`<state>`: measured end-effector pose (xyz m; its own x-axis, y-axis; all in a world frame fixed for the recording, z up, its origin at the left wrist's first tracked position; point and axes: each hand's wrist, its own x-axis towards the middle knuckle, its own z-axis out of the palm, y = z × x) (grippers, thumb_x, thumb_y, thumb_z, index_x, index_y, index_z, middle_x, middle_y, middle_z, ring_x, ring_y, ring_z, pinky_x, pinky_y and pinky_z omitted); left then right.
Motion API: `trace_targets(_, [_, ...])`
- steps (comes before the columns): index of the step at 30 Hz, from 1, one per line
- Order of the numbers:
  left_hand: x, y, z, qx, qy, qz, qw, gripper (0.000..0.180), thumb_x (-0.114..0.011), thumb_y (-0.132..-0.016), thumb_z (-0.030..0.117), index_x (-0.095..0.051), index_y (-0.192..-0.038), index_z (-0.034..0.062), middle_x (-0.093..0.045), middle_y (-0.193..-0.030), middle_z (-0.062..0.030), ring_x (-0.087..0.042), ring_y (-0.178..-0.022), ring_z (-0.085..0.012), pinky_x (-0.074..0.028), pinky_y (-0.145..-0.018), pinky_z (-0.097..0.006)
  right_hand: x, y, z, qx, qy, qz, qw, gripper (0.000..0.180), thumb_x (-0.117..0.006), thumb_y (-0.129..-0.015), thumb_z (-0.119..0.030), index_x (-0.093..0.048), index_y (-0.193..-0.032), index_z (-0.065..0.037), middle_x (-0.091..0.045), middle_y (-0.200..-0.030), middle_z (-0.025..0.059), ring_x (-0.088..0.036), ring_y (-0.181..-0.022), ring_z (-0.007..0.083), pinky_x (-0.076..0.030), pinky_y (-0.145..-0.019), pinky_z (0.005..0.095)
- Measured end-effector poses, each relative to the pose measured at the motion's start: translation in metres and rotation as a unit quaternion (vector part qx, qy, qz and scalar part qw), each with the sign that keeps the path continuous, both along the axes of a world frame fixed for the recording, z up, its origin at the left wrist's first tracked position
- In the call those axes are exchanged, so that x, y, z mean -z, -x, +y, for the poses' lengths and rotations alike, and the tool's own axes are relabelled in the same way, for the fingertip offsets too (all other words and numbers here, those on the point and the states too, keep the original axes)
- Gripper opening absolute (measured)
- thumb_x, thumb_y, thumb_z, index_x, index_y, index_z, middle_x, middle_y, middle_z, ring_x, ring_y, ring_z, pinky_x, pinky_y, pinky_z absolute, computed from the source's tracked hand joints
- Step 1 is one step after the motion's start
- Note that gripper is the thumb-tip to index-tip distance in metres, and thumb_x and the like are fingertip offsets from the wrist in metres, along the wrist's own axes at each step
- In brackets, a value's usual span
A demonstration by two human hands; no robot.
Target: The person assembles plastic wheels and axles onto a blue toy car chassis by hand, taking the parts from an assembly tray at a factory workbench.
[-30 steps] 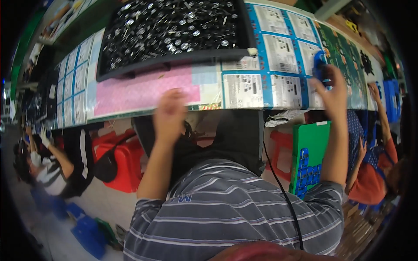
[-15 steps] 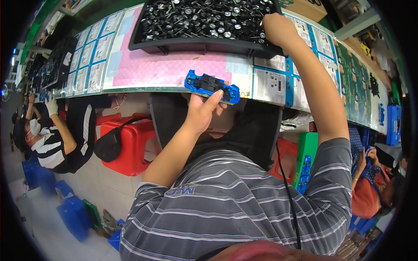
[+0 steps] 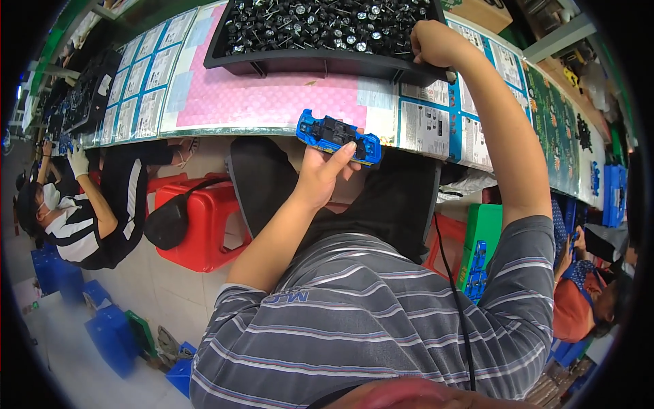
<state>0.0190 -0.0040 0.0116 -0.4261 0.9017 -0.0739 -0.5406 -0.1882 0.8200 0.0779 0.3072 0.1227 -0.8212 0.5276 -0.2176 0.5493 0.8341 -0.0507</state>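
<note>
Blue plastic toy-car chassis (image 3: pixel 338 138) sits pinched in our left hand (image 3: pixel 327 170) at the bench edge; a light grip risks a drop; our right hand (image 3: pixel 436 42) lies curled over the black parts tray (image 3: pixel 306 63); its contents, if any, are hidden; small parts could spill.

Short-sleeved grey polo shirt (image 3: pixel 381 320) with thin white and dark blue horizontal stripes — small white lettering on the chest. Thin black cable (image 3: pixel 458 300) runs down over the shirt. Black trousers (image 3: pixel 381 204) above the shirt — forearms bare.
</note>
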Motion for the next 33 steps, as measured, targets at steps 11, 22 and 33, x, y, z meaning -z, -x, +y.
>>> trace_targets(11, [-0.001, 0.001, 0.000, -0.011, 0.000, -0.001, 1.000, 0.030, -0.067, -0.095, 0.018, -0.061, -0.119, 0.0014, -0.068, -0.100, -0.0072, -0.063, -0.071, -0.0105, -0.047, -0.055, -0.021, 0.007, 0.011, -0.005, -0.007, -0.105, -0.093, 0.990, 0.021, -0.075, -0.072, -0.004, -0.073, -0.093, 0.001, -0.071, -0.103, 0.0221, -0.068, -0.099, 0.0382, -0.056, -0.084, 0.0442])
trace_targets(22, [0.009, 0.014, 0.001, -0.014, -0.032, 0.029, 0.999, 0.020, -0.066, -0.096, 0.017, -0.062, -0.110, 0.0029, -0.067, -0.094, -0.0050, -0.063, -0.078, -0.0111, -0.051, -0.068, -0.025, 0.000, -0.067, -0.120, 0.025, 0.202, 0.400, 0.894, 0.030, -0.085, -0.071, -0.015, -0.071, -0.094, -0.004, -0.068, -0.094, 0.0105, -0.067, -0.087, 0.0257, -0.053, -0.076, 0.0353])
trace_targets(33, [0.015, 0.011, 0.004, 0.058, -0.036, 0.069, 0.995, 0.032, -0.064, -0.097, 0.010, -0.052, -0.125, 0.0033, -0.062, -0.107, -0.0066, -0.062, -0.091, -0.0149, -0.052, -0.078, -0.031, 0.054, -0.067, -0.173, -0.037, 0.265, 0.419, 0.868, 0.046, -0.089, -0.067, -0.017, -0.060, -0.100, -0.002, -0.063, -0.110, 0.0118, -0.062, -0.101, 0.0315, -0.051, -0.088, 0.0369])
